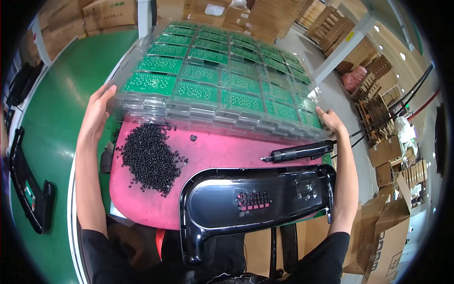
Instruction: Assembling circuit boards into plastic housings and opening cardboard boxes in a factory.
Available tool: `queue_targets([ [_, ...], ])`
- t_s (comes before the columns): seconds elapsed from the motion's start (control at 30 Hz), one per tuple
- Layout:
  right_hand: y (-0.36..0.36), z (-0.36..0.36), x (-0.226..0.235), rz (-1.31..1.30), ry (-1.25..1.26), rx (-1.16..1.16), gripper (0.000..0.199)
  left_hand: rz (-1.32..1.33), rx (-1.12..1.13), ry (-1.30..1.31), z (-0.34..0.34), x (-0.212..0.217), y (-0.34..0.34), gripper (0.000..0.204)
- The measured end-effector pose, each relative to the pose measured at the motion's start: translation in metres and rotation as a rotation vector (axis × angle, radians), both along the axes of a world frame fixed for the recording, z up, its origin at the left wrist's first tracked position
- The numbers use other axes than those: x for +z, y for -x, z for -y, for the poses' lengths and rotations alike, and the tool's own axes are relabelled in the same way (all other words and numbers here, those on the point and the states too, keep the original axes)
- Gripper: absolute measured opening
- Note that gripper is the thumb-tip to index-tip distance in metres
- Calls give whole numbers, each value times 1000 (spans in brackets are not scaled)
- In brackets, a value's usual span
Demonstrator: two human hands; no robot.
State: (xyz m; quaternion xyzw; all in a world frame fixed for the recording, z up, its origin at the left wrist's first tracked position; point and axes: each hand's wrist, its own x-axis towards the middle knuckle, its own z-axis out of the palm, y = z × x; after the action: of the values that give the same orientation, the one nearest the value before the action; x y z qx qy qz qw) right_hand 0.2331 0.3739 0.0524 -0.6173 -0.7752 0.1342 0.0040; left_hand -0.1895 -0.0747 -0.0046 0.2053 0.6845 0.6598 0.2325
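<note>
Head view: clear tray stack, green circuit boards.
Left hand: half-curled, gripping stack.
Right hand: likewise, opposite end.
Black parts: nearer left hand.

workshop: circuit boards, electric screwdriver

Hands wide apart (forearms bare)

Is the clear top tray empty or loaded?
Loaded: green boards lie in rows across the tray. Whether it is completely full, I cannot tell.
</note>
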Motion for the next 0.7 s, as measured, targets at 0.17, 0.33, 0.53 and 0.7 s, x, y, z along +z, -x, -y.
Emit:
queue_targets([
  [0.17,-6,-16,-12,32,-95,-1,85,-46,53,39,-4,-4,1,64],
  [0.33,8,-5,-16,-94,-224,27,81,-65,57,-135,-7,-5,-7,64],
  [0.53,88,101,10,-409,-941,604,45,-1266,383,-54,-34,26,-76,35],
  [0.7,188,206,35,-495,-825,1171,29,-1184,-840,-186,-38,18,-162,25],
])
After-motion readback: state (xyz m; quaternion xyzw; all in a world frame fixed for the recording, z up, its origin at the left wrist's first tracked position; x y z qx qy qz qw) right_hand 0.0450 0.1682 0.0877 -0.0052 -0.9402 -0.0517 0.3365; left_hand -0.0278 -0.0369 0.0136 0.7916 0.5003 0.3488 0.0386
